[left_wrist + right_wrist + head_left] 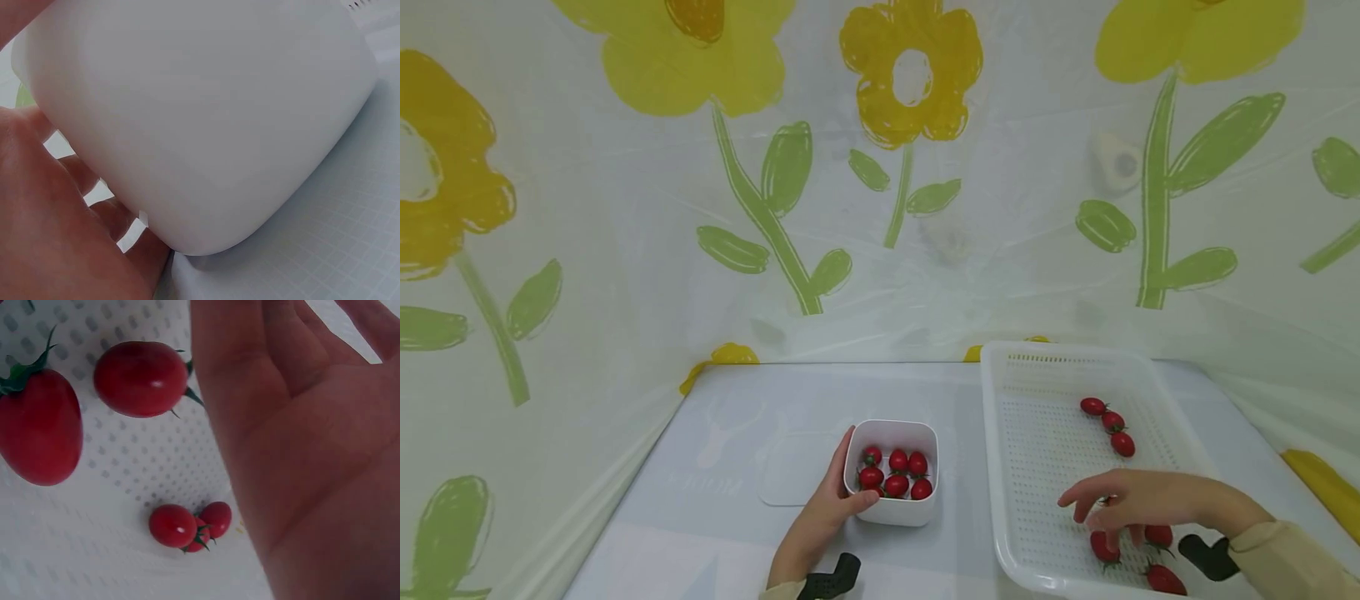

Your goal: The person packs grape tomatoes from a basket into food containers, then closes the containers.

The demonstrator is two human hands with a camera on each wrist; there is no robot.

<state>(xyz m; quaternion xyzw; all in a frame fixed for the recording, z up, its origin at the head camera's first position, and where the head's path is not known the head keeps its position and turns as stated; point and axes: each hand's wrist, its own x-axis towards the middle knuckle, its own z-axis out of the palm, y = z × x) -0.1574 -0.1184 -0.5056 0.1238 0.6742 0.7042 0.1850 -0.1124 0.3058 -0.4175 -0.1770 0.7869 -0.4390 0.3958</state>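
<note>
A small white square container (898, 508) holds several red cherry tomatoes (895, 472). My left hand (848, 482) grips its left side, thumb over the near rim; in the left wrist view the fingers (56, 219) curl against the container's wall (206, 119). To the right is a white perforated tray (1037, 467). Three tomatoes (1108, 421) lie at its far side and three more (1105, 546) at its near end. My right hand (1093, 517) hovers just above the near ones with fingers spread. Its bare palm (300, 425) holds nothing beside two big tomatoes (140, 378).
A clear flat lid (793, 479) lies on the pale table (715, 517) left of the container. A plastic sheet printed with yellow flowers (910, 75) walls in the back and both sides. The tray nearly reaches the table's right edge.
</note>
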